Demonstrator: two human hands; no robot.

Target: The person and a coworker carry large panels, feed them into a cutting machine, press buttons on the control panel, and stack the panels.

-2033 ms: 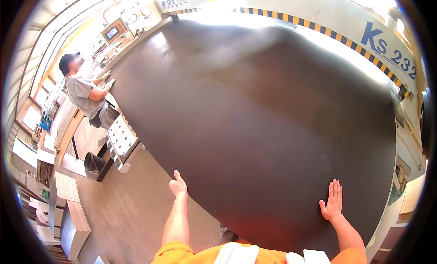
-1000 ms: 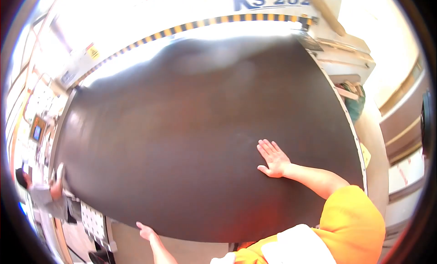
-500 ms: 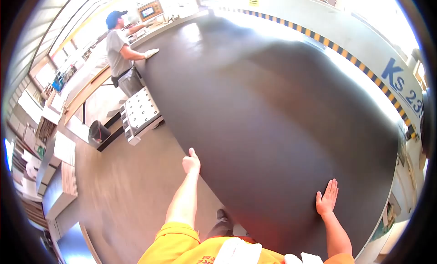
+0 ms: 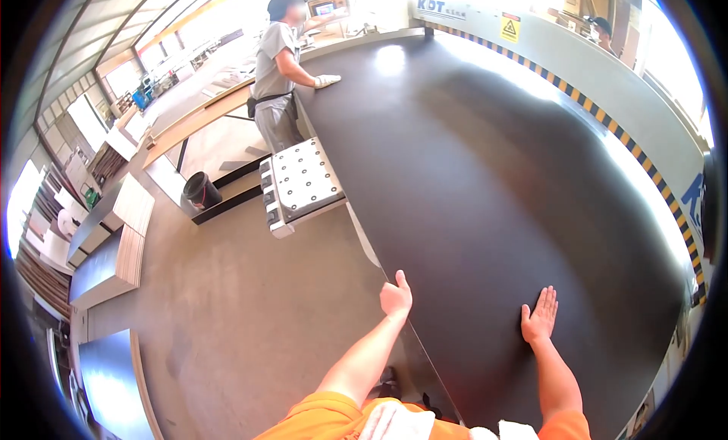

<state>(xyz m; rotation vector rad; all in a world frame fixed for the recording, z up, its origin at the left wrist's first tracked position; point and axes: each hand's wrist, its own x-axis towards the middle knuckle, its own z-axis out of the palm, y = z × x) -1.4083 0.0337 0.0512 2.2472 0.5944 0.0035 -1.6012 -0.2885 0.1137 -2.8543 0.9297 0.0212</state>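
Note:
A large dark panel point(image 4: 455, 197) lies flat on the machine and fills most of the view. My left hand point(image 4: 396, 296) is closed on its left edge, thumb pointing forward along the top and fingers curled partly out of sight. Farther right, my right hand point(image 4: 540, 315) presses flat on the panel's upper face, palm down, fingers stretched out. At the far left corner, a co-worker's gloved hand point(image 4: 327, 81) rests on the same panel.
The co-worker point(image 4: 274, 68) stands by a control screen point(image 4: 327, 6). A white perforated support table point(image 4: 307, 175) juts out beside the panel. Behind runs a machine beam with a yellow-black stripe point(image 4: 565, 87). A black bucket point(image 4: 201, 190) and stacked boards point(image 4: 125, 266) are on the left.
The view has turned left, so the co-worker and support table appear farther right. The panel's left edge looks shifted away to the right. Both my hands keep their places on the panel.

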